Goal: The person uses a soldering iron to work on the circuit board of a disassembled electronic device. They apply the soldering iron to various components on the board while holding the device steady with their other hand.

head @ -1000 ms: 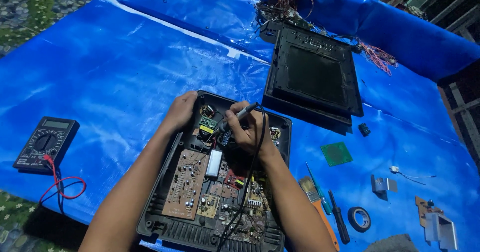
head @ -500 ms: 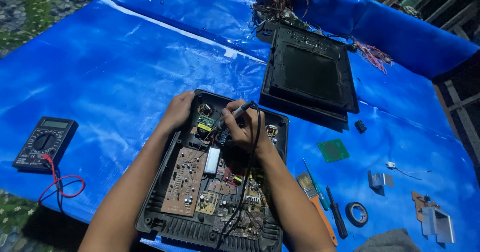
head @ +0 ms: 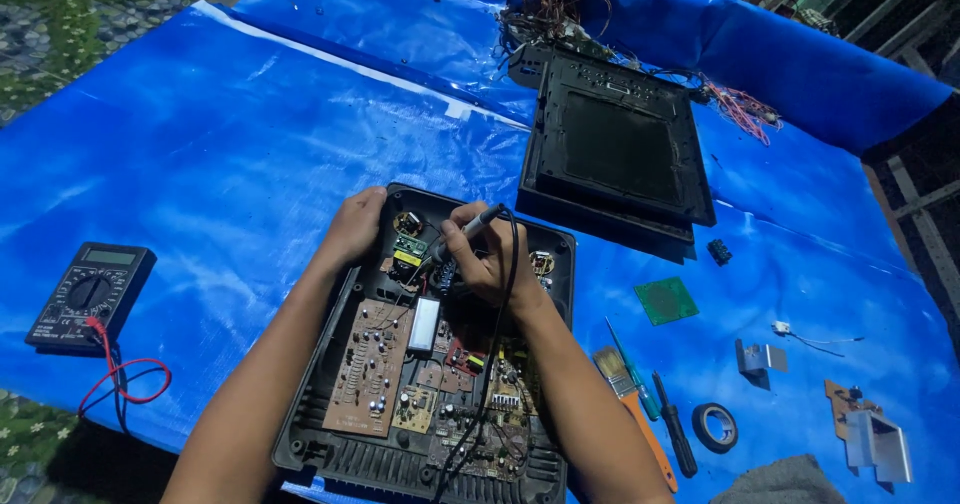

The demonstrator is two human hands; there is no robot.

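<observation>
The open black case (head: 425,364), full of circuit boards, lies on the blue tarp (head: 220,144) right under both hands, and over the last second it has barely shifted, while the right hand (head: 485,259) has drawn in a little from the far rim toward the case's middle, taking the tip of its pen-like tool (head: 462,232) down among the small parts at the far end; judging by that, the work has settled onto one spot there. That hand is closed around the tool, whose black cord runs back along the case toward the person. The left hand (head: 355,226) stays where it was, curled over the case's far left corner and gripping its rim. Inside the case, a brown board (head: 368,364) sits on the left side, nearer the person than the hands. Beyond the case, up and to the right, rests a second black housing (head: 615,154) with loose wires. Well left of the case lies a multimeter (head: 92,294) with red and black leads. Right of the case are a small green board (head: 667,300), a brush (head: 620,376), two screwdrivers (head: 675,436) and a roll of black tape (head: 715,427).
</observation>
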